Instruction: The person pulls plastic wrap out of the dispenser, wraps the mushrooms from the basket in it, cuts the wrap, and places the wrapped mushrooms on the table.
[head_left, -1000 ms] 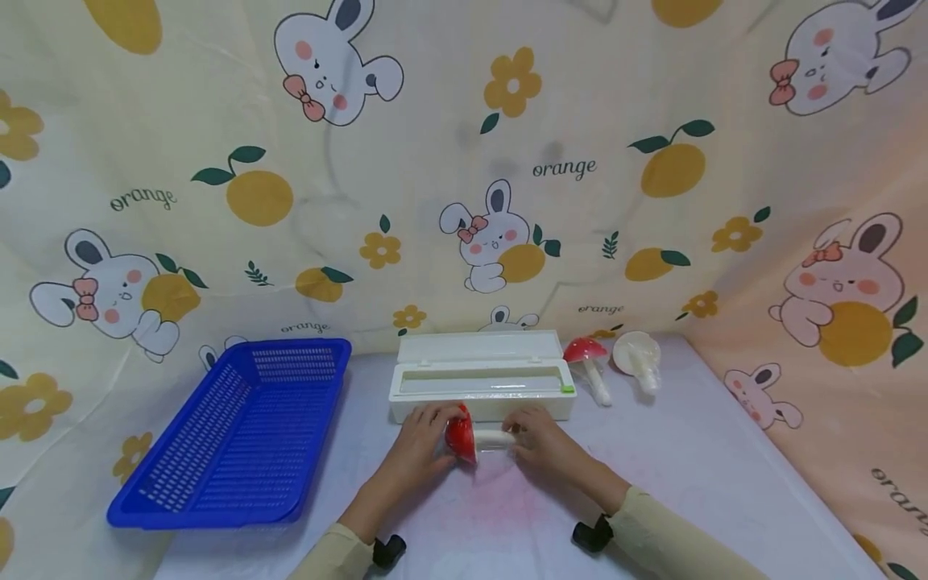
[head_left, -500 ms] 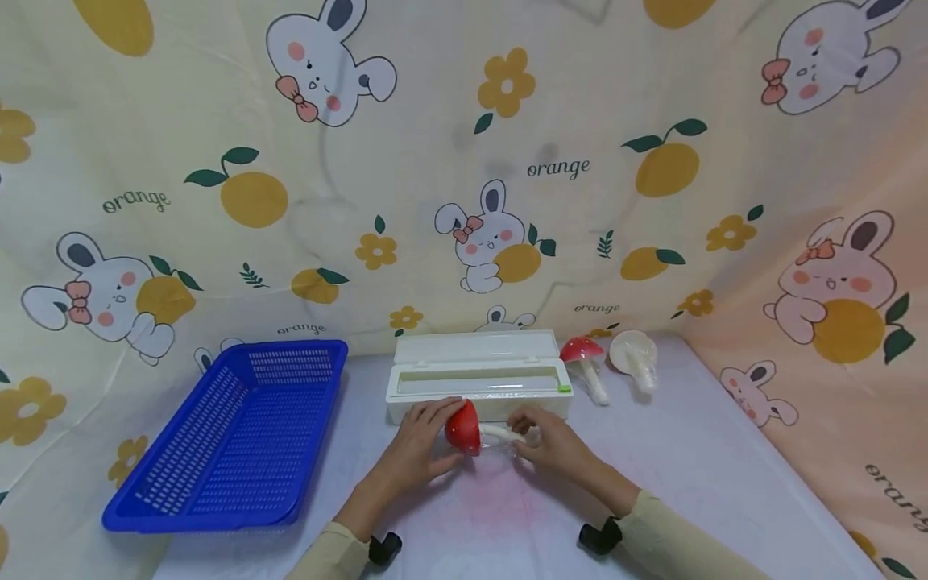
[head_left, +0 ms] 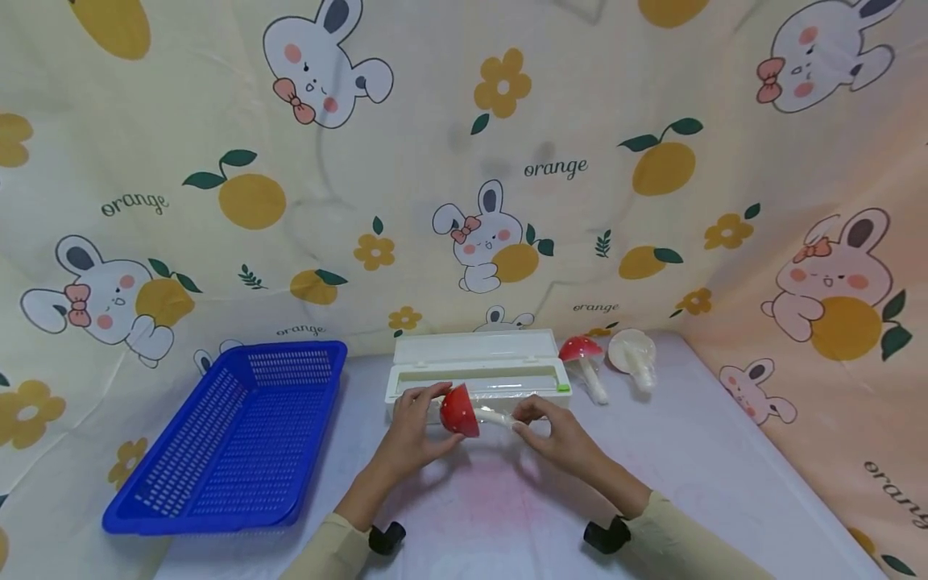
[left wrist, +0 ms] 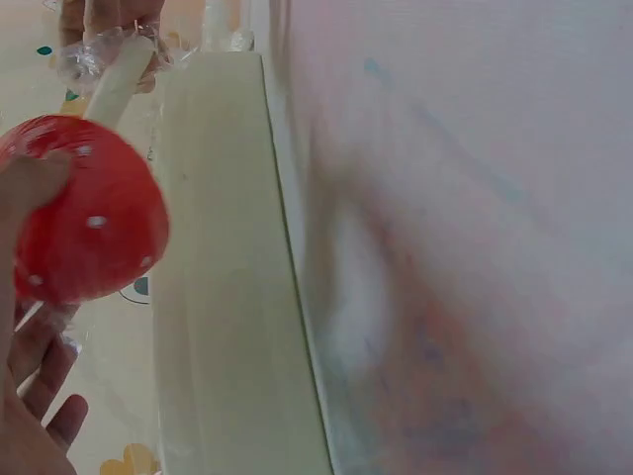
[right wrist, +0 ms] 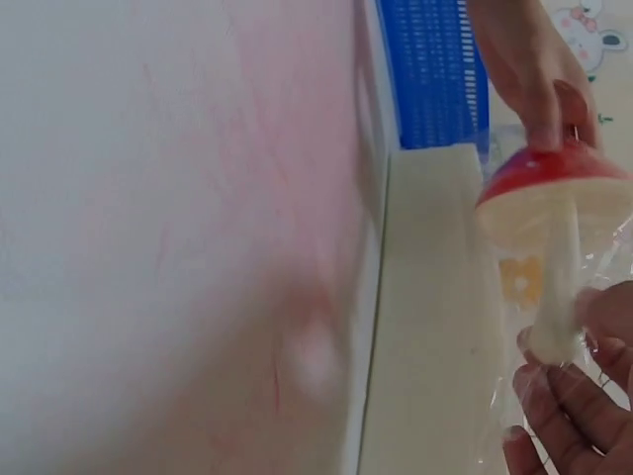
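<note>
A toy mushroom [head_left: 460,412] with a red, white-dotted cap and a pale stem lies sideways between my two hands, raised just in front of a white cling film dispenser [head_left: 474,349]. My left hand [head_left: 408,433] grips the cap, thumb on the near side and fingers on the far side. With thumb and fingers, my right hand [head_left: 564,441] pinches the tip of the stem. Clear film wraps the stem [right wrist: 560,262] and bunches around its end in the right wrist view. The left wrist view shows the rounded cap [left wrist: 104,213] close up under the left thumb.
A blue plastic basket [head_left: 217,459] stands at the left. Beyond the dispenser's right end lie a red-capped mushroom [head_left: 582,351] and another mushroom [head_left: 632,354] with its pale underside showing, both in film. A white cloth [head_left: 696,483] with pink smudges covers the table.
Both hands have lifted the mushroom up from the tabletop, slightly away from me. The right fingers have shifted to the stem's tip. The view has drifted a little.
</note>
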A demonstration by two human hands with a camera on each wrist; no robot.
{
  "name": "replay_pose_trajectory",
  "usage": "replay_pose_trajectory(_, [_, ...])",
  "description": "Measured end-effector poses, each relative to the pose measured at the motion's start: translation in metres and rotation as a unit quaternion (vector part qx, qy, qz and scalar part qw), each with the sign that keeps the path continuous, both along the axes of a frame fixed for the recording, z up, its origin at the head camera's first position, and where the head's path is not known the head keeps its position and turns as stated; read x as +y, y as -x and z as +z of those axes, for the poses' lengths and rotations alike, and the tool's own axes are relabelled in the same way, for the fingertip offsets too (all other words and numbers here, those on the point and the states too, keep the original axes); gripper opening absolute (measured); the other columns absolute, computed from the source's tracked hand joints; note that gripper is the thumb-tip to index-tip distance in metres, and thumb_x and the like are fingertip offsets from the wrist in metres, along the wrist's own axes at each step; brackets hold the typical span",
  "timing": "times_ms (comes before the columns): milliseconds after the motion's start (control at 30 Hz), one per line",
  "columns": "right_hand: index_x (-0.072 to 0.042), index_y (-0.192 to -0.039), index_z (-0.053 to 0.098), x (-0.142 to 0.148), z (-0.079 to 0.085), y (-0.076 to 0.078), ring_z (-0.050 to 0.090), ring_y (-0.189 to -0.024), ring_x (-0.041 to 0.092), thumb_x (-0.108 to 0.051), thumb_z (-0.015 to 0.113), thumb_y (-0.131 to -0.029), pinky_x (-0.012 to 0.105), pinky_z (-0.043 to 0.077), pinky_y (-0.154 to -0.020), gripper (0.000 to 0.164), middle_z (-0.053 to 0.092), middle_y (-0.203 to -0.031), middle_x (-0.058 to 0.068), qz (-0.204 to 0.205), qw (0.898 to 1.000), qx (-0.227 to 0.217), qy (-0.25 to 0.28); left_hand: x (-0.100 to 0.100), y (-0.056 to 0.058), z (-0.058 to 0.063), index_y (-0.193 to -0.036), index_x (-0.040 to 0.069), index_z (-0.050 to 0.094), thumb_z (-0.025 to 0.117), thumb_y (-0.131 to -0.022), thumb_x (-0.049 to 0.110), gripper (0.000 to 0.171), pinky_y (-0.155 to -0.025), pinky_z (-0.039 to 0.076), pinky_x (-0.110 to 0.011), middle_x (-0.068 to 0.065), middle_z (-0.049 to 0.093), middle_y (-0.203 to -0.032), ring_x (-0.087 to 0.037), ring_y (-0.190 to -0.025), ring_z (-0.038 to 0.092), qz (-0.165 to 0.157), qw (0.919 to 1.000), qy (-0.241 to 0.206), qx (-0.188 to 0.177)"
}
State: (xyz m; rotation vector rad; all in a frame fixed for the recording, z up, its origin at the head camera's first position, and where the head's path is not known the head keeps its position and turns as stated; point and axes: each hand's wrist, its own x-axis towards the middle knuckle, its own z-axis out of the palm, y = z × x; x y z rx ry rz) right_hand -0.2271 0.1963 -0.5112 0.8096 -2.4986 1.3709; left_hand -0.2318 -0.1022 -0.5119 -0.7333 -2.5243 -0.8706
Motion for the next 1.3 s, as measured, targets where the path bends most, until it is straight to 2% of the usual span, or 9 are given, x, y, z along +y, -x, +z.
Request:
replay_pose_trajectory(133, [-0.017, -0.114, 0.069, 0.000, 0.003, -0.003, 0.068, -0.102, 0.010, -0.013, 0.071, -0.105, 0.051, 0.058, -0.097, 0.010, 0.073, -0.108, -0.009, 0.003, 1.000, 0.007, -0.002, 0.001, 0.001, 0.005, -0.150, 0.014, 0.056, 0.094, -0.083, 0.030, 0.078, -0.100, 0.053, -0.052, -0.004, 0.065, -0.141, -0.026, -0.130, 0.050, 0.014, 0.9991, -0.034, -0.020])
replay_pose_trajectory(233, [-0.018, -0.117, 0.069, -0.001, 0.003, -0.005, 0.066, -0.106, 0.012, -0.017, 0.067, -0.108, 0.046, 0.057, -0.098, 0.010, 0.071, -0.112, -0.009, 0.009, 1.000, 0.011, 0.002, 0.002, 0.002, 0.008, -0.149, 0.015, 0.058, 0.092, -0.086, 0.032, 0.074, -0.097, 0.054, -0.052, -0.004, 0.067, -0.138, -0.026, -0.129, 0.053, 0.028, 0.9981, -0.048, -0.025])
replay_pose_trajectory(333, [-0.020, -0.120, 0.066, -0.003, 0.005, -0.006, 0.065, -0.108, 0.013, -0.020, 0.079, -0.100, 0.047, 0.057, -0.098, 0.023, 0.070, -0.115, -0.010, 0.010, 1.000, 0.021, 0.001, 0.002, 0.002, 0.012, -0.150, 0.017, 0.059, 0.090, -0.087, 0.036, 0.072, -0.097, 0.057, -0.052, -0.003, 0.066, -0.138, -0.025, -0.128, 0.055, 0.042, 0.9971, -0.054, -0.034])
replay_pose_trajectory(467, [-0.018, -0.124, 0.063, -0.005, 0.009, -0.005, 0.065, -0.107, 0.014, -0.014, 0.092, -0.087, 0.045, 0.060, -0.097, 0.047, 0.069, -0.118, -0.008, -0.009, 0.997, 0.073, -0.025, 0.002, 0.003, 0.021, -0.150, 0.019, 0.060, 0.089, -0.088, 0.038, 0.071, -0.098, 0.058, -0.053, -0.003, 0.066, -0.139, -0.025, -0.129, 0.055, 0.050, 0.9958, -0.059, -0.048])
replay_pose_trajectory(567, [-0.015, -0.125, 0.064, -0.005, 0.015, -0.003, 0.068, -0.106, 0.015, -0.006, 0.091, -0.087, 0.045, 0.061, -0.096, 0.048, 0.071, -0.118, -0.004, -0.030, 0.992, 0.116, -0.038, 0.001, 0.004, 0.030, -0.149, 0.019, 0.061, 0.089, -0.088, 0.041, 0.071, -0.098, 0.059, -0.052, -0.003, 0.066, -0.138, -0.025, -0.130, 0.056, 0.053, 0.9953, -0.059, -0.056])
replay_pose_trajectory(700, [-0.013, -0.124, 0.068, -0.004, 0.025, 0.003, 0.071, -0.106, 0.018, -0.005, 0.091, -0.086, 0.048, 0.061, -0.096, 0.045, 0.075, -0.118, 0.000, -0.043, 0.987, 0.146, -0.040, 0.000, 0.008, 0.041, -0.150, 0.020, 0.061, 0.088, -0.089, 0.043, 0.070, -0.098, 0.060, -0.051, -0.002, 0.067, -0.139, -0.024, -0.130, 0.056, 0.057, 0.9947, -0.057, -0.065])
replay_pose_trajectory(833, [-0.011, -0.124, 0.071, -0.001, 0.036, 0.011, 0.072, -0.106, 0.020, -0.006, 0.090, -0.087, 0.048, 0.061, -0.095, 0.042, 0.075, -0.117, 0.002, -0.044, 0.983, 0.170, -0.059, 0.000, 0.013, 0.050, -0.149, 0.019, 0.062, 0.088, -0.089, 0.043, 0.070, -0.099, 0.059, -0.050, -0.002, 0.068, -0.138, -0.024, -0.130, 0.058, 0.056, 0.9947, -0.056, -0.065])
replay_pose_trajectory(1033, [-0.014, -0.126, 0.074, 0.004, 0.059, 0.022, 0.071, -0.110, 0.021, -0.010, 0.089, -0.089, 0.047, 0.061, -0.097, 0.040, 0.077, -0.120, 0.001, -0.047, 0.979, 0.178, -0.088, 0.000, 0.020, 0.063, -0.146, 0.019, 0.065, 0.091, -0.086, 0.041, 0.068, -0.098, 0.060, -0.052, -0.004, 0.069, -0.137, -0.026, -0.131, 0.058, 0.061, 0.9956, -0.053, -0.048])
replay_pose_trajectory(1300, [-0.015, -0.128, 0.076, 0.002, 0.086, 0.035, 0.069, -0.112, 0.022, -0.010, 0.089, -0.089, 0.050, 0.061, -0.097, 0.041, 0.077, -0.120, 0.001, -0.052, 0.977, 0.186, -0.086, -0.004, 0.026, 0.083, -0.146, 0.016, 0.066, 0.089, -0.088, 0.042, 0.068, -0.098, 0.059, -0.052, -0.005, 0.070, -0.136, -0.027, -0.129, 0.059, 0.058, 0.9962, -0.060, -0.024])
